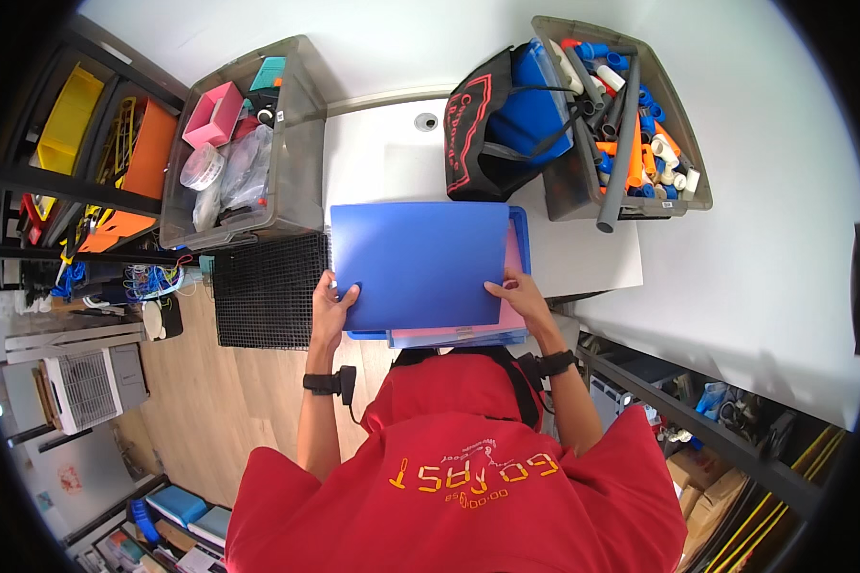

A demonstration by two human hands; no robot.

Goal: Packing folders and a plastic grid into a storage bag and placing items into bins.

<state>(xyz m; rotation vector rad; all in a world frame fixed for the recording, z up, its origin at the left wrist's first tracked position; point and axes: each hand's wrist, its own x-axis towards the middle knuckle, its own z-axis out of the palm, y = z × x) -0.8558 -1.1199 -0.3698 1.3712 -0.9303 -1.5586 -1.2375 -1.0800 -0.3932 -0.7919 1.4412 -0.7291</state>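
Note:
A flat blue plastic folder (419, 265) lies level before me, gripped at both sides. My left hand (332, 306) pinches its left edge, thumb on top. At the right edge, my right hand (524, 297) holds it the same way, with the fingers underneath. Under the folder, a pink sheet or folder (514, 315) and a light blue folder (466, 340) show at the right and near sides. Beneath these is a blue tray (522, 236), seen mainly by its right rim; the blue folder hides most of it.
A black fabric bag (473, 136) with blue folders stands behind, beside a grey bin (695, 154) of pipe pieces; one grey pipe (620, 165) overhangs its rim. At left stand another bin (297, 143) and a black wire mesh (265, 294). The white table (595, 265) has a cable hole (426, 122).

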